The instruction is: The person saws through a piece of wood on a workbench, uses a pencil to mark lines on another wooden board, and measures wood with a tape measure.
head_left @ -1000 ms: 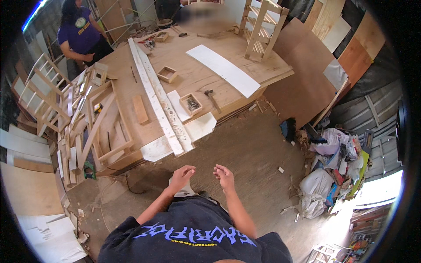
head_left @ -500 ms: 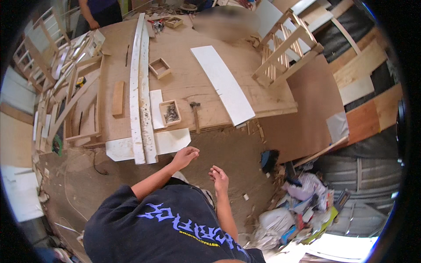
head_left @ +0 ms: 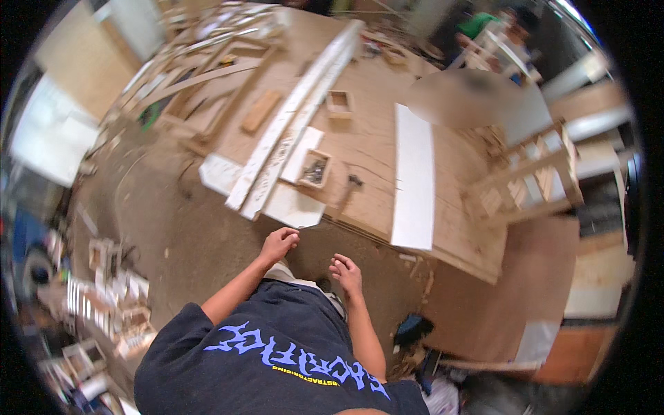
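Observation:
My left hand hovers over the floor just off the front edge of the workbench, its fingers loosely bent and nothing seen in them. A little lower and to the right, my right hand is held with fingers half curled and slightly apart, also bare. Neither hand touches the bench. Nearest to the left hand is a white board jutting past the bench edge. Beyond it are a small wooden box of metal pieces and a hammer.
Two long white-painted planks cross the bench, ending past its front edge. A wide white board lies to the right, near a slatted wooden frame. Wooden offcuts pile up lower left. A person is at the far right.
My view has swung left, so the bench appears turned and shifted right. The wooden pile at lower left has come into view. Both hands stay in front of me, the left slightly more curled.

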A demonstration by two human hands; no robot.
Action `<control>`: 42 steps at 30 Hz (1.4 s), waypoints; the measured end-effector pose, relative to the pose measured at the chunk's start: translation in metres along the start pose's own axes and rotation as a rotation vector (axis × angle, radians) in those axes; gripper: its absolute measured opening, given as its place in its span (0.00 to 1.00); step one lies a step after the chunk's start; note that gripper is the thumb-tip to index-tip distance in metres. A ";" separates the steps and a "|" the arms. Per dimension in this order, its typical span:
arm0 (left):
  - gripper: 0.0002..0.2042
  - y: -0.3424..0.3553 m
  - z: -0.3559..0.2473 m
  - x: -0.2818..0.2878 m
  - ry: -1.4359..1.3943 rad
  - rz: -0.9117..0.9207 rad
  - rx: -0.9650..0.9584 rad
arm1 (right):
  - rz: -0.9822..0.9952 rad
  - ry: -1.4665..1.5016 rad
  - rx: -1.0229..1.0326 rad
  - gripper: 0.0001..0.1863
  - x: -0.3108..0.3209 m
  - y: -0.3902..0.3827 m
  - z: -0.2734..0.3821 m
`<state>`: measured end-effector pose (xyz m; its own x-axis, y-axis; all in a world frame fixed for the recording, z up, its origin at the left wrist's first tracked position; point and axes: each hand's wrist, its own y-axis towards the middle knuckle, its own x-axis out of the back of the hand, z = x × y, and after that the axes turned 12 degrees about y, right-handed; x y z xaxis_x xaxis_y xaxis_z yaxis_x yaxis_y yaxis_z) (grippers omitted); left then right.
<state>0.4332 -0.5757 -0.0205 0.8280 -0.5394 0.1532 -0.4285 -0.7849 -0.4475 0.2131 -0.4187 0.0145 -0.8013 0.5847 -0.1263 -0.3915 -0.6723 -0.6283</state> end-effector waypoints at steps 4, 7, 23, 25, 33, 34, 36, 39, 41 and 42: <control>0.14 -0.069 0.016 0.008 0.031 -0.236 0.052 | 0.260 -0.161 0.013 0.18 -0.014 0.014 0.005; 0.13 -0.120 0.039 0.009 -0.143 -0.349 0.114 | 0.399 -0.178 0.004 0.18 -0.040 0.023 -0.001; 0.13 -0.170 0.110 0.217 -0.328 -0.669 0.038 | 0.878 -0.468 -0.120 0.27 -0.332 -0.001 -0.094; 0.13 -0.174 0.133 0.262 -0.364 -0.743 0.015 | 0.876 -0.451 -0.149 0.26 -0.379 0.000 -0.097; 0.10 -0.190 0.147 0.381 -0.538 -0.889 0.173 | 0.945 -0.476 0.081 0.23 -0.508 0.037 -0.089; 0.10 -0.185 0.150 0.391 -0.559 -0.889 0.169 | 0.890 -0.472 0.040 0.22 -0.525 0.035 -0.083; 0.11 -0.165 0.148 0.413 -0.600 -0.875 0.143 | 0.795 -0.495 0.031 0.21 -0.553 0.044 -0.075; 0.14 -0.143 0.127 0.451 -0.592 -0.791 0.073 | 0.752 -0.474 -0.017 0.22 -0.598 0.071 -0.074; 0.19 -0.127 0.124 0.486 -0.511 -0.753 0.069 | 0.719 -0.538 0.009 0.22 -0.642 0.096 -0.073; 0.20 -0.115 0.134 0.501 -0.453 -0.734 0.081 | 0.701 -0.636 0.103 0.22 -0.662 0.117 -0.076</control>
<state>0.9460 -0.7145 -0.0106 0.9569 0.2819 0.0700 0.2835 -0.8538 -0.4367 0.7321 -0.8502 -0.0335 -0.9528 -0.3032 0.0112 0.2585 -0.8306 -0.4933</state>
